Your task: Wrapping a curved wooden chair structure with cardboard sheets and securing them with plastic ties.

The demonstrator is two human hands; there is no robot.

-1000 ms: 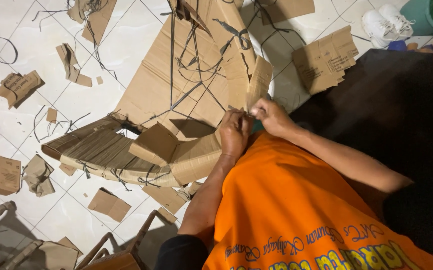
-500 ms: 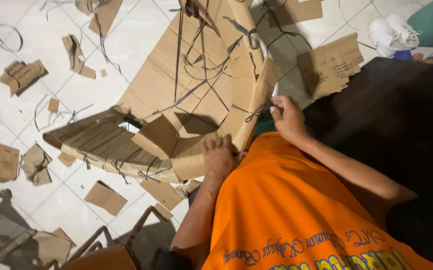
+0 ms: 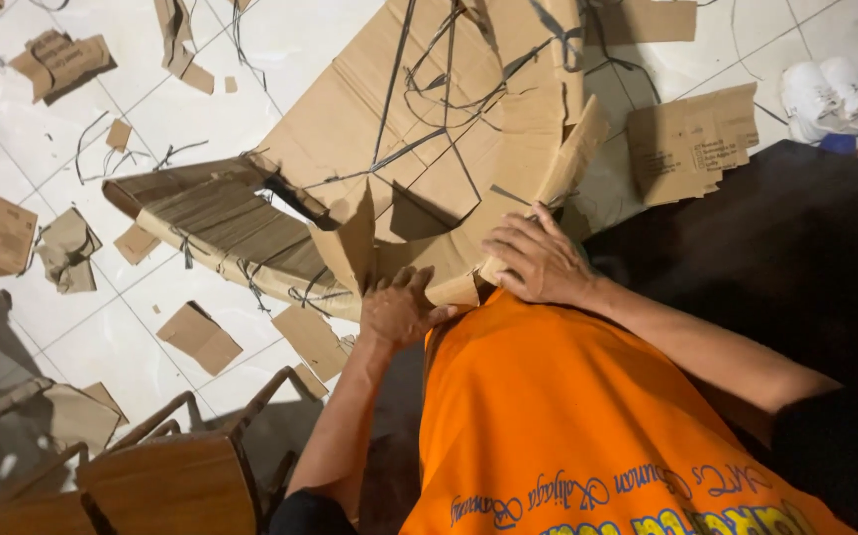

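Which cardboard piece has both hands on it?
The big flattened box strung with black cords. The left hand and right hand both press on its near edge. The small scraps lie loose on the floor tiles, untouched.

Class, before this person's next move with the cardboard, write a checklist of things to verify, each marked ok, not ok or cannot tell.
1. Left hand on the large cardboard sheet: ok.
2. Right hand on the sheet's edge: ok.
3. Firm grip, either hand: cannot tell.
4. Black strings untangled: not ok, they cross loosely.
5. Tiled floor free of scraps: not ok.
6. Tied cardboard bundle bound: ok.
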